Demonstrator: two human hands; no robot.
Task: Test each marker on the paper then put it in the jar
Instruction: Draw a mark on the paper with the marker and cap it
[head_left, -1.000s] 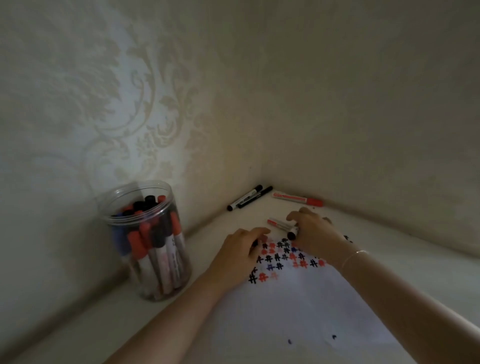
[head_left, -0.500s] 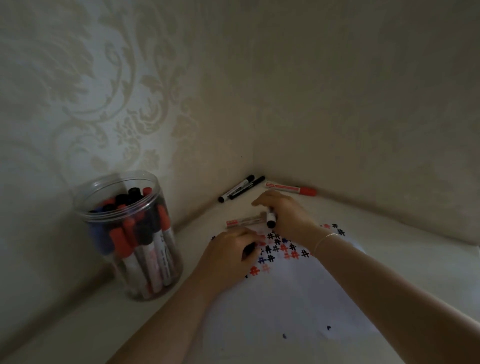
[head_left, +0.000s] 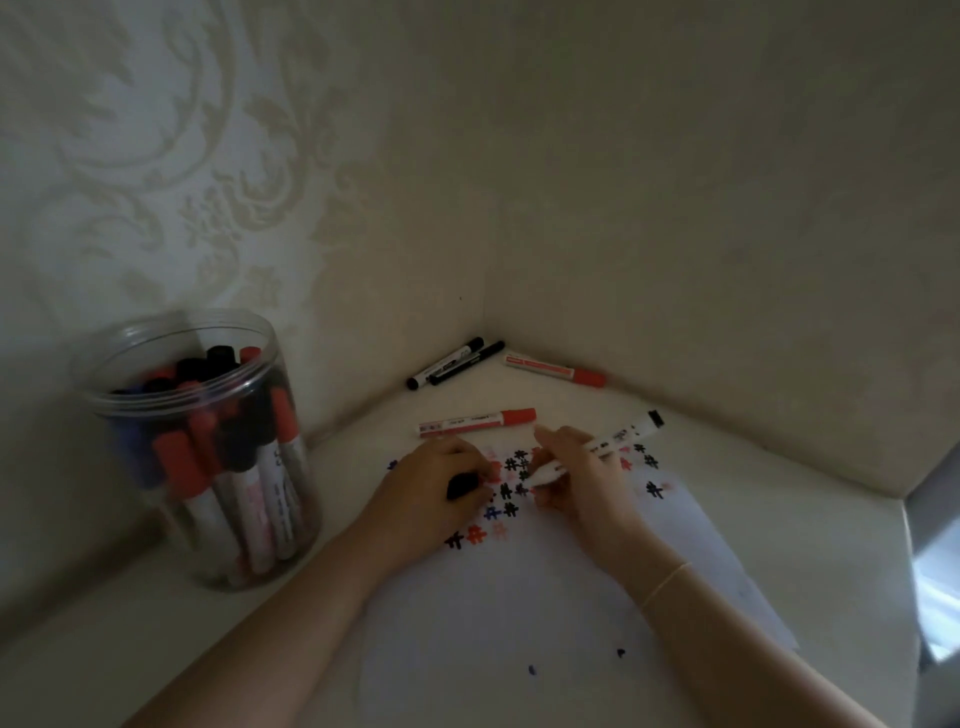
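Head view. Right hand (head_left: 582, 478) at frame centre, fingers curled round marker (head_left: 597, 447), writing grip, tip down on paper (head_left: 519, 613) among hash marks, bare end angled up right so nib meets sheet. Left hand (head_left: 436, 493) beside it, fingers curled round black cap (head_left: 462, 486), also pinning paper steady; cap kept ready for recapping, I'd judge. Jar (head_left: 202, 447) at left, packed with tested markers. Red marker (head_left: 478, 421) just above hands, three more in far corner, waiting their turn.
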